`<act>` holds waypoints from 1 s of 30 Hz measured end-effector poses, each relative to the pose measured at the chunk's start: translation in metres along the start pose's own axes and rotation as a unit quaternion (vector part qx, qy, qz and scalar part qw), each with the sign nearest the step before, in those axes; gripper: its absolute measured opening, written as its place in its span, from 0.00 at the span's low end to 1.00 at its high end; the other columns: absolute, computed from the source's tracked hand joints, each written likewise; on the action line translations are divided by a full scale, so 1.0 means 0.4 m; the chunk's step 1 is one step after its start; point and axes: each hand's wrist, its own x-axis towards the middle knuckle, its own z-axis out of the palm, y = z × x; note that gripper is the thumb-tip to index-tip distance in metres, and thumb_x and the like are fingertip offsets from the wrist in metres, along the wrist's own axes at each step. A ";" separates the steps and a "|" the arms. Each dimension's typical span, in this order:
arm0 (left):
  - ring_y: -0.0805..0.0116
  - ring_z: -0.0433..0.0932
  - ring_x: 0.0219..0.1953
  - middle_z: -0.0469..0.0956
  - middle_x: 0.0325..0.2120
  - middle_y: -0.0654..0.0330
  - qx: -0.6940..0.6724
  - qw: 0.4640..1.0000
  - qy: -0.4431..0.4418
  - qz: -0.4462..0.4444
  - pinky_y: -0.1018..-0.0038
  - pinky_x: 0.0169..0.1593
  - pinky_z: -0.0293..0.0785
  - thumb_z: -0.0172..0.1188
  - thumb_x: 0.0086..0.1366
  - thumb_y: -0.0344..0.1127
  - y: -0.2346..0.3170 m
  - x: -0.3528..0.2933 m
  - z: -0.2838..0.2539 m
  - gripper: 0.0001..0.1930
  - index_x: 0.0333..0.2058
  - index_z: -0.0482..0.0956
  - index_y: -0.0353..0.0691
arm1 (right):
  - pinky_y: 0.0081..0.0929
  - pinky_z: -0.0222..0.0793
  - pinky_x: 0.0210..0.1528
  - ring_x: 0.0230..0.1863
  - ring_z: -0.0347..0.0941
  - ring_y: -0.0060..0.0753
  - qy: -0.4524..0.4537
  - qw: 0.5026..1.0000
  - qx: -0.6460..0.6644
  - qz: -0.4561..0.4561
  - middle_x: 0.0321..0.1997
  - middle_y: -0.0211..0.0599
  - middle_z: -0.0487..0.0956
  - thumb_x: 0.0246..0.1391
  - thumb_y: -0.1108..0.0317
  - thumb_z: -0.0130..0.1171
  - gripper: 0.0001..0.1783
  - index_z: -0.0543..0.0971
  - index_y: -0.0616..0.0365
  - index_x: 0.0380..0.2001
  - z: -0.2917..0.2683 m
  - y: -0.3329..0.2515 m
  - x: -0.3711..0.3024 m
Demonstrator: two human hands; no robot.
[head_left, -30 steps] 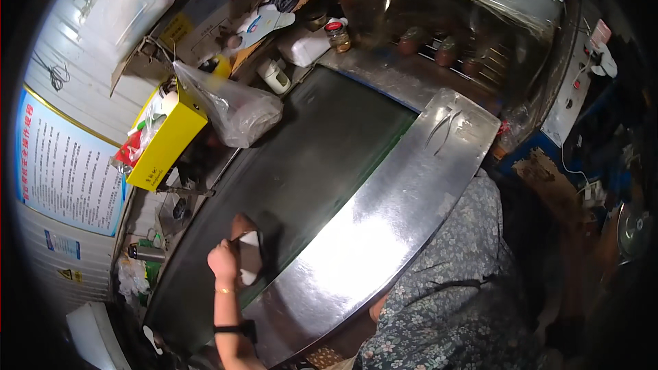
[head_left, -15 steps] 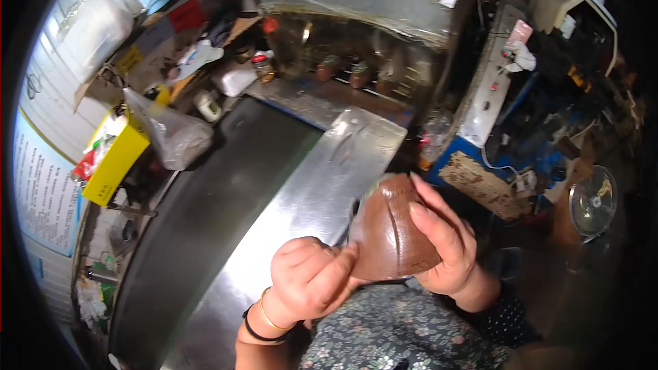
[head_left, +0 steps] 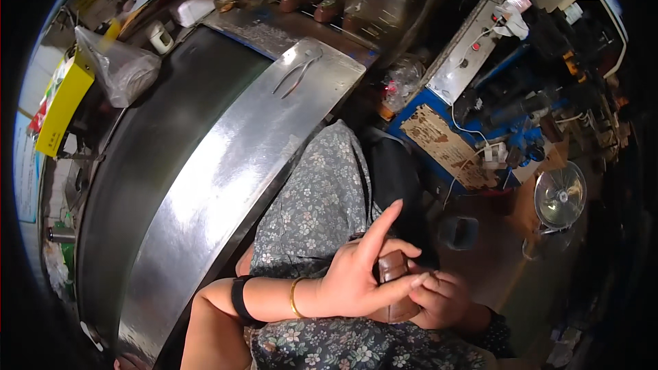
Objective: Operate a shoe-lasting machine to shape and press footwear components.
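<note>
A glossy brown leather shoe [head_left: 394, 267] is held low over my lap, mostly covered by my hands; only a narrow part of it shows. My left hand [head_left: 356, 270] wraps around it, thumb along the near side and index finger sticking up and away. From the other side my right hand [head_left: 442, 298] grips it, fingertips bunched close to my left thumb. What exactly the right fingertips pinch is hidden. Gold bangle and black band sit on my left forearm.
Left of me runs a dark conveyor belt [head_left: 164, 103] beside a shiny metal ledge [head_left: 205, 171], with pliers [head_left: 298, 77] at its far end. A yellow box [head_left: 65, 106] and plastic bag [head_left: 123, 72] stand far left. A fan [head_left: 561, 196] and blue machine [head_left: 411, 106] are right.
The shoe has come down and nearer to my body, turned so less of it shows. My left hand has moved from its lower edge to around it. The view has shifted.
</note>
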 end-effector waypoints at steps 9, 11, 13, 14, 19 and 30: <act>0.49 0.75 0.56 0.75 0.54 0.49 0.335 0.928 0.054 0.151 0.59 0.62 0.69 0.68 0.61 0.38 -0.175 0.137 -0.196 0.25 0.54 0.74 0.35 | 0.30 0.75 0.46 0.45 0.79 0.29 0.127 0.889 0.345 0.272 0.44 0.49 0.82 0.61 0.67 0.64 0.18 0.78 0.65 0.51 0.280 0.203 0.131; 0.71 0.78 0.47 0.80 0.46 0.58 0.149 0.965 0.112 -0.183 0.73 0.52 0.75 0.66 0.65 0.34 -0.213 0.184 -0.253 0.22 0.55 0.74 0.35 | 0.27 0.72 0.38 0.36 0.75 0.20 0.085 0.868 0.345 0.348 0.34 0.40 0.82 0.64 0.64 0.61 0.14 0.79 0.67 0.44 0.331 0.248 0.114; 0.73 0.77 0.44 0.81 0.42 0.61 0.027 0.975 0.102 -0.197 0.75 0.50 0.74 0.68 0.64 0.34 -0.239 0.213 -0.292 0.22 0.55 0.75 0.36 | 0.24 0.68 0.31 0.29 0.69 0.15 0.019 0.847 0.316 0.427 0.24 0.32 0.78 0.66 0.63 0.60 0.15 0.80 0.68 0.37 0.346 0.283 0.094; 0.74 0.77 0.44 0.81 0.42 0.60 -0.019 0.962 0.116 -0.245 0.75 0.50 0.75 0.68 0.64 0.33 -0.250 0.221 -0.305 0.22 0.55 0.75 0.37 | 0.23 0.59 0.26 0.26 0.60 0.11 0.053 0.869 0.328 0.366 0.18 0.22 0.71 0.66 0.63 0.58 0.17 0.78 0.68 0.29 0.346 0.295 0.089; 0.72 0.78 0.45 0.80 0.42 0.62 -0.147 0.942 0.141 -0.266 0.76 0.54 0.73 0.68 0.62 0.31 -0.308 0.143 -0.292 0.21 0.54 0.76 0.40 | 0.27 0.71 0.47 0.41 0.76 0.24 -0.008 0.666 0.492 0.561 0.37 0.36 0.83 0.70 0.40 0.47 0.36 0.82 0.68 0.45 0.348 0.310 0.098; 0.73 0.77 0.40 0.79 0.40 0.60 -0.034 0.955 0.163 -0.247 0.75 0.45 0.76 0.67 0.64 0.31 -0.330 0.158 -0.326 0.21 0.53 0.72 0.34 | 0.38 0.77 0.30 0.25 0.81 0.45 -0.188 0.947 -0.207 0.157 0.21 0.39 0.79 0.64 0.64 0.51 0.14 0.78 0.60 0.28 0.388 0.250 0.254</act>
